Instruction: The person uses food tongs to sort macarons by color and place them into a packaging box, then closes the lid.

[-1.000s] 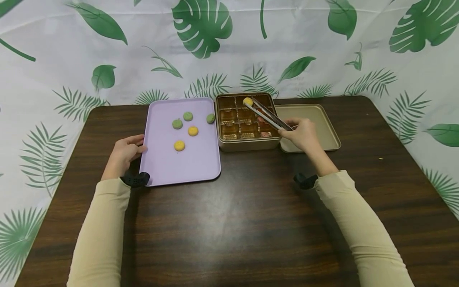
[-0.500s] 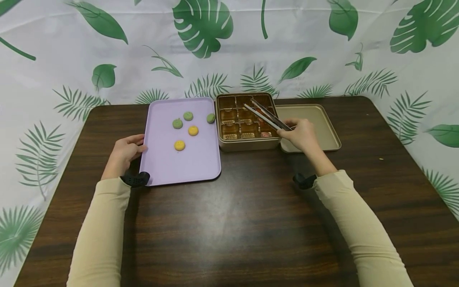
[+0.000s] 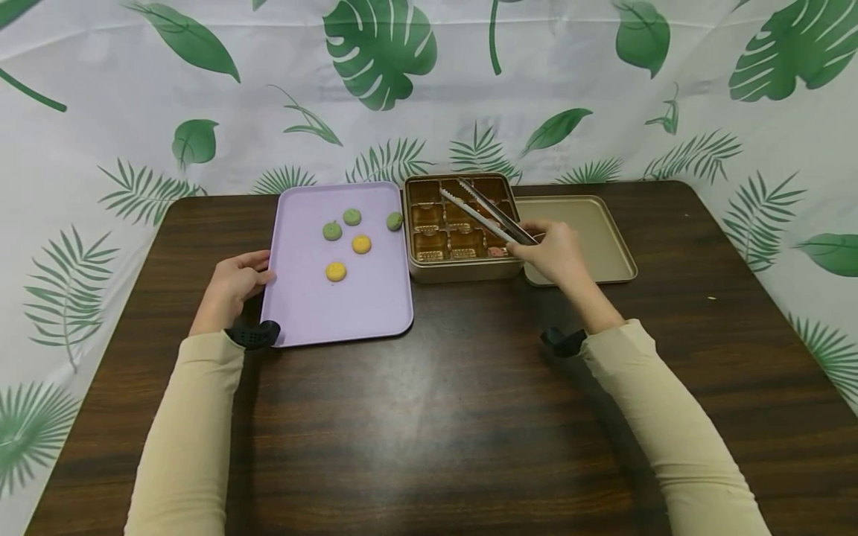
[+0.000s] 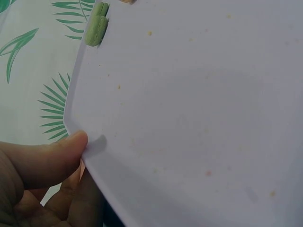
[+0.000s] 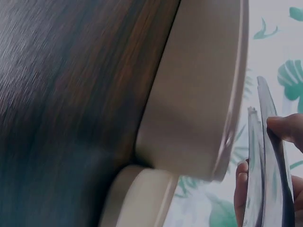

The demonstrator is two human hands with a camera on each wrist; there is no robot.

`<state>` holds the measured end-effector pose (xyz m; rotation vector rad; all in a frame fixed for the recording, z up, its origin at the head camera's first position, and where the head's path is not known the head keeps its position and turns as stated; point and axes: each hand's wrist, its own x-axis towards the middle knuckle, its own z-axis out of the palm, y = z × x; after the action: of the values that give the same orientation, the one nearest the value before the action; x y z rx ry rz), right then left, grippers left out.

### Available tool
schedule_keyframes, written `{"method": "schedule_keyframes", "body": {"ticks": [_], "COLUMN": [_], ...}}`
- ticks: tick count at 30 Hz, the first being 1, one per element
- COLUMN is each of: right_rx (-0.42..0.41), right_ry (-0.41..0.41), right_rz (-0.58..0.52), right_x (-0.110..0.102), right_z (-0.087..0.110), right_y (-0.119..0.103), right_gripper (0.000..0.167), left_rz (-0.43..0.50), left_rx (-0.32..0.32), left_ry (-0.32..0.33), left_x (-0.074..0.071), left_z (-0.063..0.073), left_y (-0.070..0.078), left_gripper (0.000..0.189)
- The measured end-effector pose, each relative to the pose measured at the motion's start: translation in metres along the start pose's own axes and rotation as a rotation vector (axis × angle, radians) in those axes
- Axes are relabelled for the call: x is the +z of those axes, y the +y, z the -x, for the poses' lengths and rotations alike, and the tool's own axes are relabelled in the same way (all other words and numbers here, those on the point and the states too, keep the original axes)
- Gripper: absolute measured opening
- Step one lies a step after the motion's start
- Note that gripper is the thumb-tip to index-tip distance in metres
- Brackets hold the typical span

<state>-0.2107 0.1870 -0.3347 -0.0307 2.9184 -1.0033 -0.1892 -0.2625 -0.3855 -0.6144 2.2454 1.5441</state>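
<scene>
My left hand pinches the left rim of a lilac tray, thumb on top and fingers beneath in the left wrist view. On the tray lie three green macarons and two yellow macarons; one green one leans by the right rim. With my right hand I grip metal tongs, seen from the side in the right wrist view. Their parted tips hang over the back of a gold tin with a divided insert, nothing between them. A pink macaron sits in its front right compartment.
A shallow gold lid lies right of the tin, under my right hand. The tray's right side stands close against the tin. Behind the dark wooden table hangs a leaf-print cloth. Small crumbs dot the tray.
The tongs held a yellow macaron over the tin's back; it has left their tips and is out of sight. The tongs have since shifted left. My left hand stays put.
</scene>
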Motion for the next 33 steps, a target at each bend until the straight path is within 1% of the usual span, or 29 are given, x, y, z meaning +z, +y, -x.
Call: {"method": "schedule_keyframes", "body": {"ticks": [3,9,14,16,19,25,30,33], "right_rx": [-0.021,-0.104,-0.133,-0.131,-0.152,-0.232,-0.247,-0.253], "right_ry": [-0.006,-0.033,-0.096,-0.128,-0.155,-0.186,-0.254,-0.274], "right_rz": [-0.005,-0.015,-0.010,-0.012,-0.013,0.017,0.019,0.036], "right_x": [0.003,0.013,0.023,0.027,0.035,0.051,0.063,0.070], "right_z": [0.002,0.009,0.017,0.021,0.026,0.033,0.039,0.042], "right_y": [-0.007,-0.023,-0.036,-0.042,-0.048,-0.056,-0.061,-0.062], "right_gripper": [0.041,0.040,0.042,0.044,0.045,0.047,0.045,0.042], "left_rz": [0.002,0.000,0.003,0.002,0.001,0.003,0.005,0.003], "left_rx": [0.001,0.000,-0.005,-0.002,0.011,0.020,0.015,0.013], "left_ry": [-0.001,-0.003,-0.002,0.000,0.006,0.013,0.018,0.017], "left_x": [0.000,-0.001,-0.001,0.000,0.000,0.002,0.002,0.002], "left_z": [0.000,0.000,0.000,-0.001,-0.002,-0.003,-0.002,-0.002], "left_y": [0.000,-0.001,0.000,0.000,0.000,0.000,0.001,0.001], "left_gripper": [0.057,0.057,0.057,0.057,0.056,0.056,0.056,0.056]}}
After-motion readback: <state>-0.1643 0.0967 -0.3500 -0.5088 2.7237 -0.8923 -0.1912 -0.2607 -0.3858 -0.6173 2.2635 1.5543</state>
